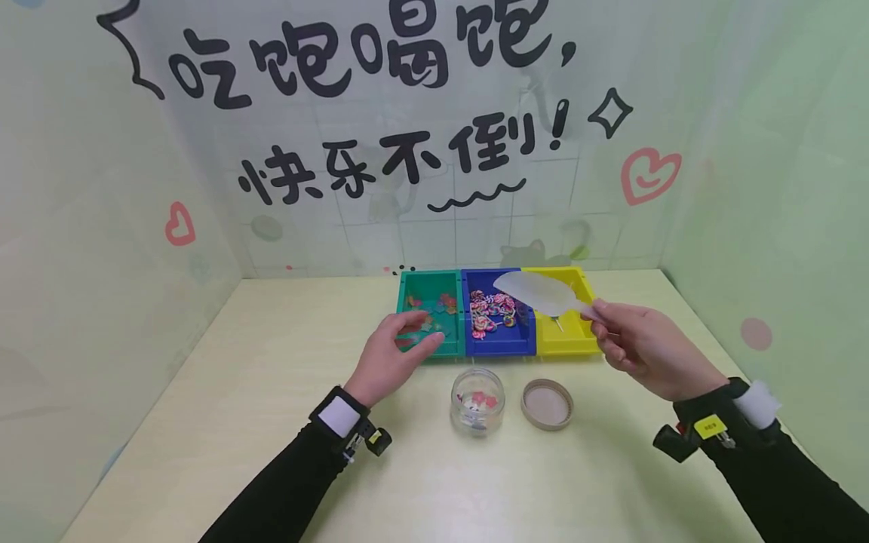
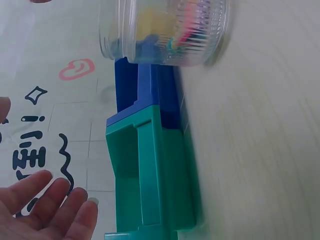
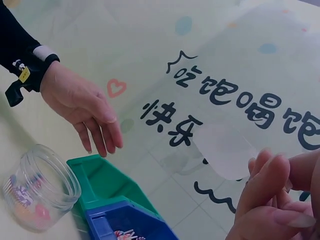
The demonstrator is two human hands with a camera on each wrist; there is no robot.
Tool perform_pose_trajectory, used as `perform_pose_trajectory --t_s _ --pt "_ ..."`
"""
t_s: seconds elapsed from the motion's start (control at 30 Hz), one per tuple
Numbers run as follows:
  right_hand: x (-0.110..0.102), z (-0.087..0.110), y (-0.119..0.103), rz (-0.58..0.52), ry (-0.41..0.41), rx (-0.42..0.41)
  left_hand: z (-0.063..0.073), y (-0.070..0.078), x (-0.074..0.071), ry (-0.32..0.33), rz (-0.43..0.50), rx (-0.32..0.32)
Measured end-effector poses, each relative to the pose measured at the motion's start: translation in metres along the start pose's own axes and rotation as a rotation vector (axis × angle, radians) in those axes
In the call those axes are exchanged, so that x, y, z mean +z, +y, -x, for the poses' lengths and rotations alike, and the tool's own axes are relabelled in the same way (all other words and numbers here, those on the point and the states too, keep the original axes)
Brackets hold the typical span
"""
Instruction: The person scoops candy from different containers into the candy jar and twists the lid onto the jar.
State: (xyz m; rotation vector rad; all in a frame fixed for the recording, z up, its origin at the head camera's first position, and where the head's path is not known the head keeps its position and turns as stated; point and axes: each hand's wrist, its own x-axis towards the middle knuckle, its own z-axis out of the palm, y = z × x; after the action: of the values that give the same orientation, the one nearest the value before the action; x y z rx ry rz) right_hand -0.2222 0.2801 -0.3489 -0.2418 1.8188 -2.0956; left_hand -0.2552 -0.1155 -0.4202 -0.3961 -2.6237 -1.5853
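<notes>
Right fingers pinch scoop; wall reads “快乐不倒!”

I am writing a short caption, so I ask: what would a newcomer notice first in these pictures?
Probably the large black lettering on the back wall comes first. Below it, the green tray, blue tray and yellow tray stand in a row. In the head view, the right hand holds a pale scoop-like tool, overlapping the last two.

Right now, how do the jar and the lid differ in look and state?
The jar is clear; the lid is opaque, tan-rimmed. The jar stands taller; the lid lies flat. The jar holds small pieces; the lid holds none. Both are round, on the table.
</notes>
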Motion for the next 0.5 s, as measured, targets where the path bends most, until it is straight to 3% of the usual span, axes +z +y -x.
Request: perform_pose_trajectory --t_s 0.23,0.5 --pt "-0.005 0.001 -0.006 -0.004 0.012 -0.060 -0.007 -0.005 -0.010 0.074 -0.019 -0.033" --pt "-0.012 0.001 -0.013 -0.075 0.013 -0.105 -0.012 -0.016 -0.017 0.087 -0.070 -0.069"
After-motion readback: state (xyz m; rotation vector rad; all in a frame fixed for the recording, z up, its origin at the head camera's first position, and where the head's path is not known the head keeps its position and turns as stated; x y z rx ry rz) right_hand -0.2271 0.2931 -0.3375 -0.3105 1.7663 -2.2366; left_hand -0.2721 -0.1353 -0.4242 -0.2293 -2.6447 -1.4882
